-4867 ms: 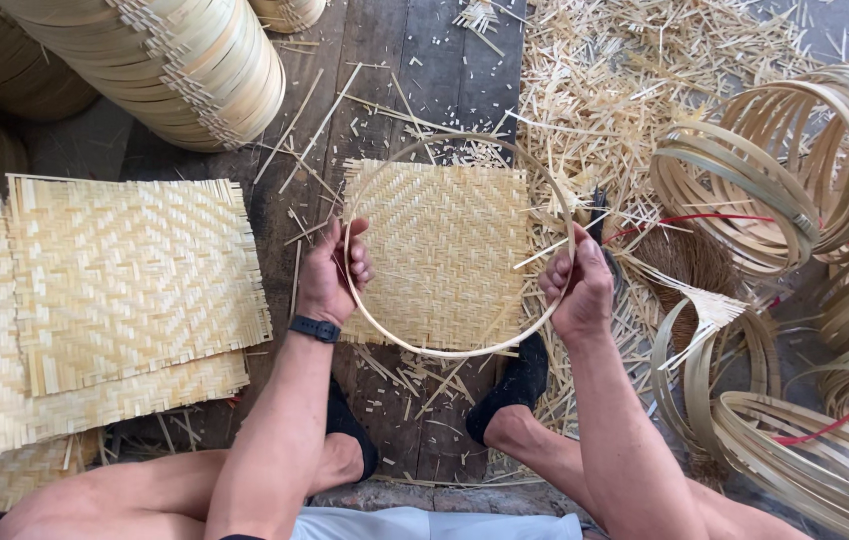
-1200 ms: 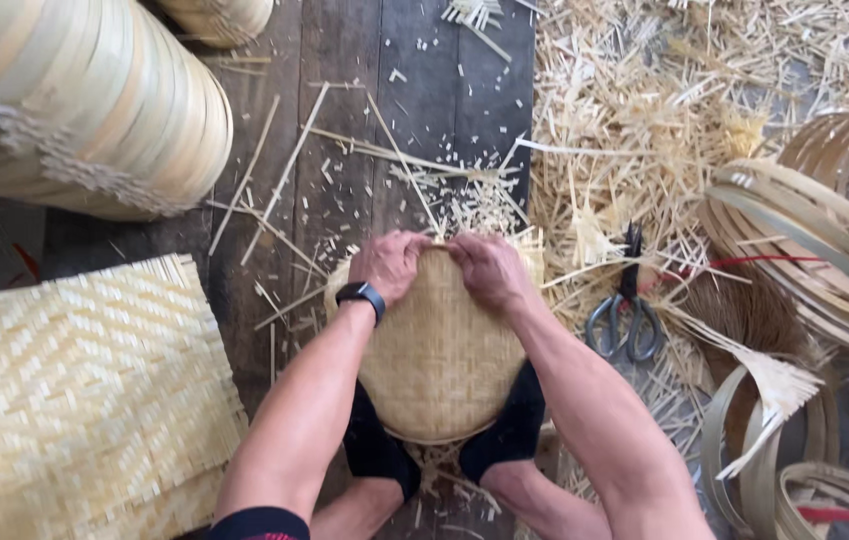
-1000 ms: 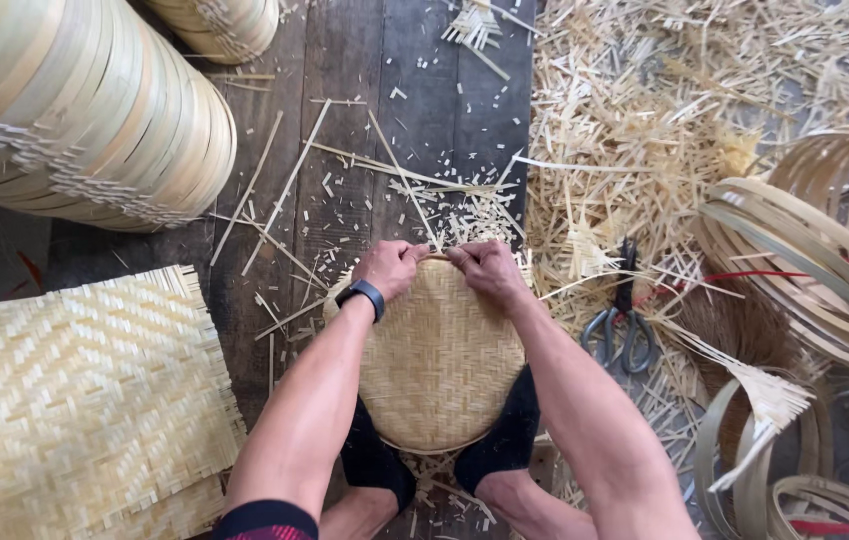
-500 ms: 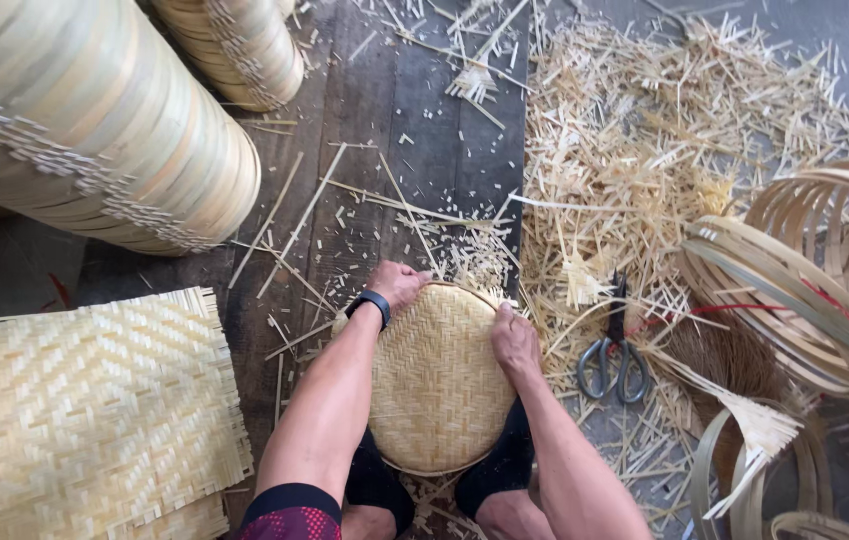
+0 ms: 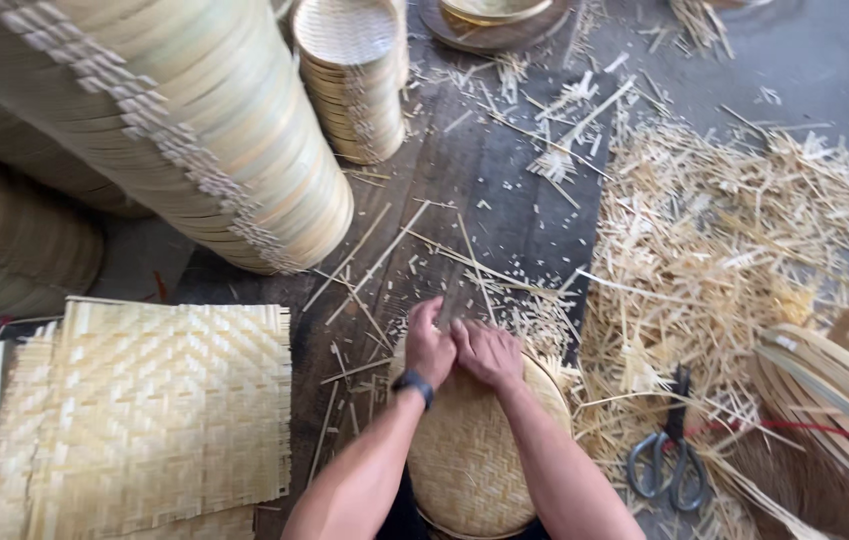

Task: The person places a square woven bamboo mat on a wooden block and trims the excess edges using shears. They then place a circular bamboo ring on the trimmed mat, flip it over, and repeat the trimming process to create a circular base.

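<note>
Pressing down on a round woven bamboo tray point(image 5: 469, 450) between my knees, I keep my left hand point(image 5: 428, 345) and right hand point(image 5: 489, 352) side by side at its far rim, fingers curled flat on the weave. Square woven mats point(image 5: 144, 415) lie left, scissors point(image 5: 669, 462) right amid bamboo scraps point(image 5: 724, 250); stacked trays point(image 5: 354, 80) stand beyond.

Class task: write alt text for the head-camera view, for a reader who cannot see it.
Two bare hands, left and right, press side by side on the far rim of a round woven bamboo tray. Flat woven mats lie to the left, scissors among bamboo offcuts to the right.
</note>
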